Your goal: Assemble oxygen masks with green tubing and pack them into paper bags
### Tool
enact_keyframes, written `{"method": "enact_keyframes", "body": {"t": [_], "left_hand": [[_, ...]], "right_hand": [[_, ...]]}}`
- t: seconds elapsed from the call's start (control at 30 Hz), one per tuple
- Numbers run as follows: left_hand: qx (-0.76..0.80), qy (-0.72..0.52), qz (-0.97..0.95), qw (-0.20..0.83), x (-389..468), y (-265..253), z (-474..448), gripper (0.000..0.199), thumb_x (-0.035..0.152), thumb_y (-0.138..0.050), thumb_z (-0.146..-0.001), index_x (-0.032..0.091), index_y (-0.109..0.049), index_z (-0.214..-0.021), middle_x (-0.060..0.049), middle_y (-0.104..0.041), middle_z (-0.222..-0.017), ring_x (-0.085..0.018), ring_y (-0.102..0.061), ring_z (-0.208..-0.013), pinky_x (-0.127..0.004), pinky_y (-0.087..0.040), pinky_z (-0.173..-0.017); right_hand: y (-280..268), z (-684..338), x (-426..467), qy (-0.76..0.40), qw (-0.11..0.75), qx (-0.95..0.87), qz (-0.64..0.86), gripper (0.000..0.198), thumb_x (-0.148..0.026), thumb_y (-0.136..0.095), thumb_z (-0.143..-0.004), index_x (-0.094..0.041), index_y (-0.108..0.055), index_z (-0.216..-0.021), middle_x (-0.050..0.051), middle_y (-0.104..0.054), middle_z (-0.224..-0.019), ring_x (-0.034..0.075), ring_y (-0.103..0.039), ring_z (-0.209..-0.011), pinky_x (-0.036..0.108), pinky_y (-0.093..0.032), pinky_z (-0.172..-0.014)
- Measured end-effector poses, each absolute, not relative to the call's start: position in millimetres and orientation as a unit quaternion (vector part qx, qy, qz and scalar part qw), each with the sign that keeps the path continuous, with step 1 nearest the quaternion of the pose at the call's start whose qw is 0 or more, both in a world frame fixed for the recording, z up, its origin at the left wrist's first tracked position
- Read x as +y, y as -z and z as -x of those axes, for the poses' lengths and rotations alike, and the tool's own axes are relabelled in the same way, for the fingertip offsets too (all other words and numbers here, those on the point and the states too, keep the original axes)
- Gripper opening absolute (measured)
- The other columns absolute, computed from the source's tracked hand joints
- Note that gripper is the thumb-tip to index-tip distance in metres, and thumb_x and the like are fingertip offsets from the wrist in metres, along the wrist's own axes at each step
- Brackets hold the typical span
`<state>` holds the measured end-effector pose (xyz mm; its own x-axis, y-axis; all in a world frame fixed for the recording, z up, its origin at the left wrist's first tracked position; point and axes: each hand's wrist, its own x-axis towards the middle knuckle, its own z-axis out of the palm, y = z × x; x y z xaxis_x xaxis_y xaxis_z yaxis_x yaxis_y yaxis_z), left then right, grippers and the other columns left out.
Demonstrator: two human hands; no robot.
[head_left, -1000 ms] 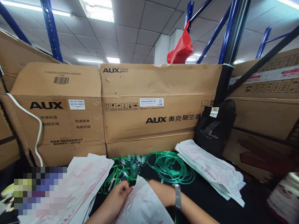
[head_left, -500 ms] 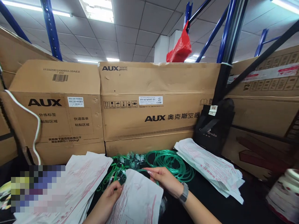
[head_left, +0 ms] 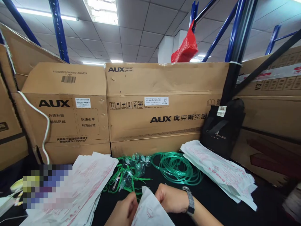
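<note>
A white paper pouch with faint red print (head_left: 150,210) stands between my two hands at the bottom of the view. My left hand (head_left: 127,207) is closed on its left edge, thumb up. My right hand (head_left: 172,198), with a watch on the wrist, is curled closed at its right upper edge; its fingertips are hidden. Just beyond lies a heap of clear plastic masks or cups with green straps (head_left: 128,177). To its right is a loose coil of green clear tubing (head_left: 176,169).
Stacks of printed white pouches lie at left (head_left: 82,185) and right (head_left: 218,174). Behind stand large AUX cartons (head_left: 131,125) and a black bag (head_left: 218,135). A blurred jar (head_left: 293,202) is at far right. A blurred-out patch covers something on the left.
My hands and the pouch have moved down and nearer to me. My right hand has turned from reaching over the pouch, fingers pinched by the green tubing, to a curled grip at its edge.
</note>
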<state>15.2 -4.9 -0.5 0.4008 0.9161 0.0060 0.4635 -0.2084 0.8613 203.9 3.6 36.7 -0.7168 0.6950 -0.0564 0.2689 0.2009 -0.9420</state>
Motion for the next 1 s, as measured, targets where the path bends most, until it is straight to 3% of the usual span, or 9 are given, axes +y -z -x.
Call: {"method": "enact_keyframes", "body": {"t": [0.1,0.2,0.3,0.37,0.43,0.53,0.63,0.77,1.0], "left_hand": [[0.469,-0.289,-0.745,0.376,-7.2,-0.6,-18.5,0.017,0.032,-0.038,-0.073,0.022,-0.033,-0.060,0.007,-0.035,-0.048,-0.011,-0.033,-0.046,-0.024,-0.020,-0.046],[0.512,-0.352,-0.695,0.361,-3.1,-2.2,-13.1,0.022,0.038,-0.036,-0.074,0.023,-0.031,-0.059,0.007,-0.034,-0.048,-0.012,-0.033,-0.047,-0.022,-0.022,-0.048],[0.531,-0.407,-0.628,0.397,5.4,-4.4,-3.3,0.032,0.050,-0.040,-0.072,0.023,-0.031,-0.057,0.009,-0.028,-0.047,-0.011,-0.028,-0.047,-0.021,-0.021,-0.046],[0.519,-0.434,-0.589,0.442,10.8,-5.6,1.7,0.039,0.057,-0.044,-0.067,0.023,-0.030,-0.055,0.009,-0.026,-0.046,-0.010,-0.025,-0.046,-0.021,-0.020,-0.045],[0.510,-0.455,-0.557,0.472,14.0,-7.5,4.6,0.044,0.062,-0.049,-0.061,0.022,-0.030,-0.052,0.009,-0.026,-0.045,-0.010,-0.024,-0.046,-0.021,-0.019,-0.045],[0.512,-0.501,-0.514,0.472,13.4,-13.1,5.8,0.045,0.059,-0.056,-0.058,0.021,-0.035,-0.050,0.009,-0.031,-0.046,-0.010,-0.029,-0.048,-0.021,-0.023,-0.047],[0.501,-0.546,-0.449,0.499,8.2,-19.1,3.0,0.041,0.053,-0.062,-0.056,0.019,-0.041,-0.049,0.007,-0.038,-0.047,-0.010,-0.034,-0.050,-0.021,-0.028,-0.050],[0.470,-0.550,-0.405,0.558,2.2,-26.3,-2.3,0.038,0.048,-0.068,-0.052,0.018,-0.044,-0.049,0.006,-0.046,-0.048,-0.012,-0.042,-0.051,-0.022,-0.032,-0.051],[0.388,-0.758,-0.288,0.437,-14.3,-61.9,15.8,0.032,0.044,-0.071,-0.053,0.022,-0.051,-0.063,0.007,-0.056,-0.057,-0.014,-0.053,-0.061,-0.023,-0.042,-0.059]], "right_hand": [[-36.3,-194.1,1.4,-0.491,0.190,-0.797,0.295,0.030,-0.039,-0.066,-0.060,-0.009,-0.068,-0.063,-0.003,-0.055,-0.049,0.009,-0.047,-0.051,0.023,-0.043,-0.058],[-35.8,-187.3,4.2,-0.476,0.282,-0.749,0.365,0.034,-0.043,-0.061,-0.065,-0.011,-0.070,-0.070,0.001,-0.060,-0.060,0.012,-0.050,-0.056,0.024,-0.044,-0.056],[-36.2,-191.9,11.6,-0.398,0.389,-0.715,0.423,0.033,-0.043,-0.060,-0.067,-0.015,-0.070,-0.082,0.008,-0.062,-0.090,0.019,-0.055,-0.082,0.030,-0.044,-0.074],[-36.6,-198.6,16.4,-0.401,0.392,-0.706,0.433,0.038,-0.046,-0.057,-0.070,-0.017,-0.068,-0.092,0.010,-0.059,-0.104,0.023,-0.053,-0.095,0.035,-0.041,-0.084],[-37.4,-204.3,19.1,-0.439,0.377,-0.691,0.434,0.043,-0.050,-0.050,-0.074,-0.020,-0.064,-0.101,0.009,-0.059,-0.110,0.025,-0.052,-0.099,0.039,-0.040,-0.086],[-39.7,-206.9,19.1,-0.407,0.464,-0.654,0.438,0.044,-0.051,-0.050,-0.074,-0.023,-0.059,-0.107,0.007,-0.055,-0.116,0.024,-0.047,-0.107,0.039,-0.035,-0.092],[-40.5,-204.1,17.7,-0.443,0.524,-0.590,0.426,0.045,-0.052,-0.047,-0.075,-0.023,-0.060,-0.106,0.008,-0.059,-0.108,0.022,-0.055,-0.095,0.039,-0.044,-0.082],[-35.2,-200.2,19.2,-0.514,0.480,-0.580,0.409,0.045,-0.052,-0.045,-0.077,-0.018,-0.064,-0.099,0.009,-0.065,-0.093,0.020,-0.060,-0.079,0.037,-0.047,-0.074],[-38.2,-193.9,2.2,-0.383,0.557,-0.606,0.420,0.064,-0.054,-0.052,-0.070,-0.025,-0.039,-0.125,0.010,-0.036,-0.132,0.024,-0.039,-0.117,0.037,-0.035,-0.094]]}}
